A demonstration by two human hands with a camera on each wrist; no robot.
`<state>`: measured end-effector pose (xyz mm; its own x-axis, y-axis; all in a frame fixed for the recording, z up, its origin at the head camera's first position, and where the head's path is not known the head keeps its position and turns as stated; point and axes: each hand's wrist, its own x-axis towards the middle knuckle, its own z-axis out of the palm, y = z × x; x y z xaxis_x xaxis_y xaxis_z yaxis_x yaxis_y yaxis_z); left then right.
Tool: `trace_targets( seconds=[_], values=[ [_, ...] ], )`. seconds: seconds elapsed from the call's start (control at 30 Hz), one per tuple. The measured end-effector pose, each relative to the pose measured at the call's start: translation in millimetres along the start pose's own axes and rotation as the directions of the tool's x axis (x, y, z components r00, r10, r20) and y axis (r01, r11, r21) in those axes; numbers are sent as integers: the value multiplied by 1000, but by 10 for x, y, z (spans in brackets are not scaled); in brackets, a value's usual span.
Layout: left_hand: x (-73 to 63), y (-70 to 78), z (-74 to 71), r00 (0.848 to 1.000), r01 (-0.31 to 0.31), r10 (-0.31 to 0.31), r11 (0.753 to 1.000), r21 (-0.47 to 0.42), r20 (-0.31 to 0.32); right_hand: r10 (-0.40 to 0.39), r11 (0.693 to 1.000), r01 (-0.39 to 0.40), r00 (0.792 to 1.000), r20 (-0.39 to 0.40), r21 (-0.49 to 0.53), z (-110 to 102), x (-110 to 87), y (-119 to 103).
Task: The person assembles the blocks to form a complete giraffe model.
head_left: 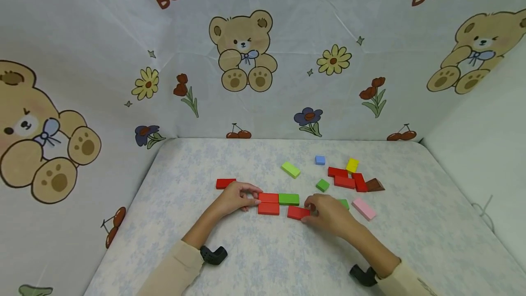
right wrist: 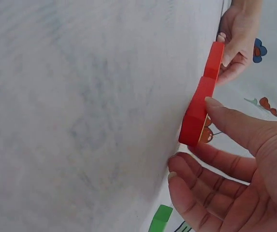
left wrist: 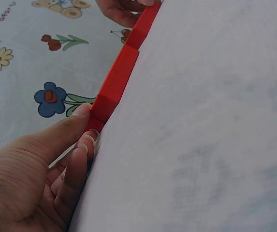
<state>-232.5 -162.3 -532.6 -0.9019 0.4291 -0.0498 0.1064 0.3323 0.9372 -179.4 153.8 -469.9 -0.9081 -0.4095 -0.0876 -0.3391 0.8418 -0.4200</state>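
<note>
Two red blocks, a far one point(head_left: 268, 197) and a near one point(head_left: 269, 208), lie side by side on the table. A green block point(head_left: 289, 199) continues the far row to the right. My left hand point(head_left: 239, 197) has its thumb and fingertips at the left end of the red pair, gripping the corner there; the left wrist view shows the thumb on the red face point(left wrist: 110, 89). In my right hand point(head_left: 328, 214), a third red block point(head_left: 298, 213) is held by its right end between thumb and finger. It lies slightly slanted, a small gap right of the near block.
Behind my left hand lies a red block point(head_left: 225, 183). Farther right are a light green block point(head_left: 291, 169), a blue cube point(head_left: 320, 160), a small green block point(head_left: 322, 185), several red blocks point(head_left: 344, 182), a yellow one point(head_left: 352, 165), a brown wedge point(head_left: 375, 185) and a pink block point(head_left: 364, 209).
</note>
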Motion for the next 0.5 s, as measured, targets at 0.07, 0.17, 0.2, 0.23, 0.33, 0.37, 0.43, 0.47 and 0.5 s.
trace_targets(
  seconds=[0.07, 0.17, 0.2, 0.23, 0.33, 0.37, 0.43, 0.47, 0.5],
  values=[
    [1, 0, -6, 1000, -1, 1, 1000, -4, 5, 49, 998, -50, 999, 14, 43, -18, -22, 24],
    [-7, 2, -15, 1000, -1, 1, 1000, -2, 5, 80, 993, -82, 996, 30, 80, -33, -51, 66],
    [-12, 6, -17, 1000, -2, 2, 1000, 0, 4, 82, 993, -84, 996, 31, 84, -35, -58, 74],
    [-16, 9, -19, 1000, -2, 2, 1000, 2, 3, 83, 992, -85, 996, 31, 92, -34, -59, 82],
    [-24, 17, -18, 1000, -6, 6, 1000, 6, 0, 75, 992, -77, 997, 26, 102, -29, -48, 94],
    [-23, 18, -15, 1000, -6, 6, 1000, 4, 2, 68, 993, -70, 997, 23, 100, -28, -43, 95],
    [-18, 20, -11, 1000, -5, 5, 1000, 0, 4, 50, 994, -52, 999, 18, 95, -28, -29, 95],
    [-15, 20, -8, 1000, -6, 6, 1000, -2, 5, 41, 995, -43, 999, 17, 89, -29, -23, 95],
    [-11, 18, -6, 1000, -7, 7, 1000, -3, 8, 31, 996, -32, 999, 16, 84, -29, -15, 97]
  ],
)
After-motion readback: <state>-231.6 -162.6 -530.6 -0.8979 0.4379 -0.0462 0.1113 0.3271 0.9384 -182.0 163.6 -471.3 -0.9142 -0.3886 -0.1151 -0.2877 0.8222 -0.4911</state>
